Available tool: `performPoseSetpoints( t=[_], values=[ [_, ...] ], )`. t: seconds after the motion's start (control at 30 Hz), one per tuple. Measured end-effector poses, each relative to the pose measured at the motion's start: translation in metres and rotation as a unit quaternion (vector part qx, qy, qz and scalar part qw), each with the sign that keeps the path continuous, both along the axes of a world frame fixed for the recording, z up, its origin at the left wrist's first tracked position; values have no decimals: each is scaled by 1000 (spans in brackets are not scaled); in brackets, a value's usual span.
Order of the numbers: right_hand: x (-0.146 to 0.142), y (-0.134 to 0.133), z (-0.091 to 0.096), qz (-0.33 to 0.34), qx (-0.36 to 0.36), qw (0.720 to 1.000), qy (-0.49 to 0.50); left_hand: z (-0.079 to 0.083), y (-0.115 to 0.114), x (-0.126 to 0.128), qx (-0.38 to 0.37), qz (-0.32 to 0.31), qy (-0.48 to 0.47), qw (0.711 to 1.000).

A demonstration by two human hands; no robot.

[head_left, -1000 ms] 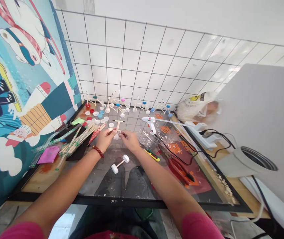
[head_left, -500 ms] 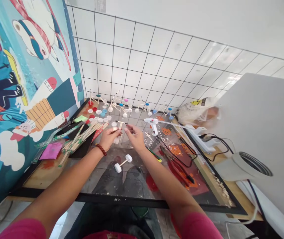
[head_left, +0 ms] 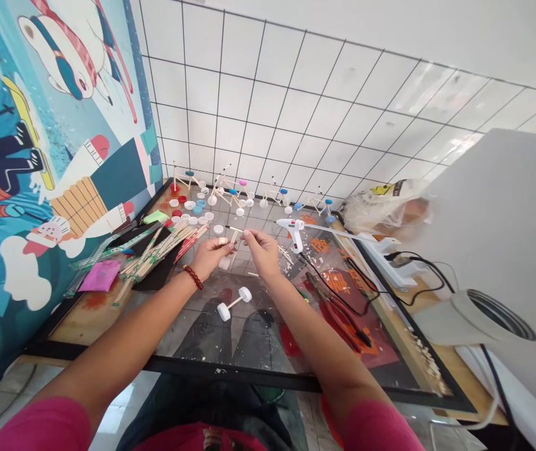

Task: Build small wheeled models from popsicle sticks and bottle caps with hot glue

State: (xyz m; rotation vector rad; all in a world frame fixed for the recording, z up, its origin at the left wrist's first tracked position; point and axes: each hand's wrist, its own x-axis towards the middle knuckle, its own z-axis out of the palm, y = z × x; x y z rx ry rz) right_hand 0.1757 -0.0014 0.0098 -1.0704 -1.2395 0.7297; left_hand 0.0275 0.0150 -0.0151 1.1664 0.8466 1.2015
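Note:
My left hand (head_left: 211,255) and my right hand (head_left: 261,249) meet over the glass-topped table (head_left: 193,338), both pinched on a small T-shaped wooden stick piece (head_left: 233,237). The left hand wears a red bead bracelet and has tape on a fingertip. A stick axle with two white cap wheels (head_left: 234,303) lies on the glass just below the hands. A white glue gun (head_left: 292,229) stands to the right of my right hand.
Bundled sticks (head_left: 155,254) and a pink pad (head_left: 100,275) lie left. Loose bottle caps (head_left: 188,210) and finished stick models (head_left: 235,191) line the tiled wall. Red pliers (head_left: 338,313), black cables, a power strip (head_left: 387,254) and a plastic bag (head_left: 383,203) sit right.
Both hands have stayed together on the stick piece and drifted slightly farther from me; the view shifted a little. The wheeled axle has not moved.

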Motion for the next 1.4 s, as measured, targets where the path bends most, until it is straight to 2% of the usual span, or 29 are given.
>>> performPoseSetpoints(
  t=[0.43, 0.57, 0.73, 0.9, 1.1, 1.3, 1.4],
  values=[
    [-1, -3, 3, 5, 2, 1000, 14, 1, -1, 1, -10, 7, -3, 1000],
    [2, 0, 6, -31, 30, 999, 30, 2, 0, 1, -27, 35, -12, 999],
    [15, 5, 18, -86, 77, 993, 34, 6, 0, -1, -47, 68, -23, 996],
    [29, 10, 34, -103, 116, 985, 76, 9, 1, -2, -65, 65, -31, 995],
    [39, 10, 56, -125, 97, 977, 143, 7, 5, -1, -71, 63, -41, 995],
    [40, 10, 64, -116, 125, 973, 157, 7, 5, -1, -80, 64, -45, 994],
    [42, 10, 65, -100, 113, 979, 137, 8, 5, -2, -80, 65, -53, 993]
  ],
)
